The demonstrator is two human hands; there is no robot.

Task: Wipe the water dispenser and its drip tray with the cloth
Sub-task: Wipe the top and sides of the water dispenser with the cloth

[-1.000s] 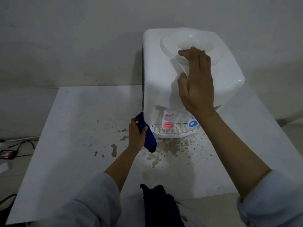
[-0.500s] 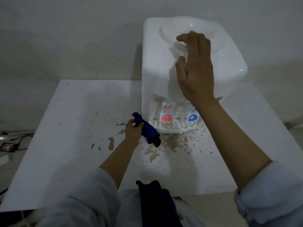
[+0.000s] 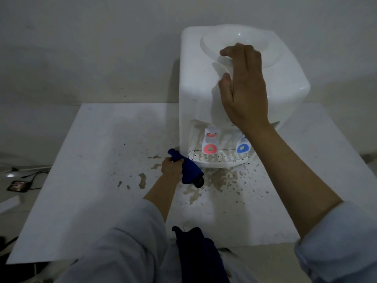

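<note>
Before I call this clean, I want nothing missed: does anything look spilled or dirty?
Yes. Brown stains and specks spread over the white table in front of the drip tray, and dark specks dot the tray's grille. The left hand grips the blue cloth beside them.

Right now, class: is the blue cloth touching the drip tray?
Cannot tell. In the head view the blue cloth, gripped by the left hand, overlaps the drip tray at its left corner, but neither contact nor a gap shows plainly.
</note>
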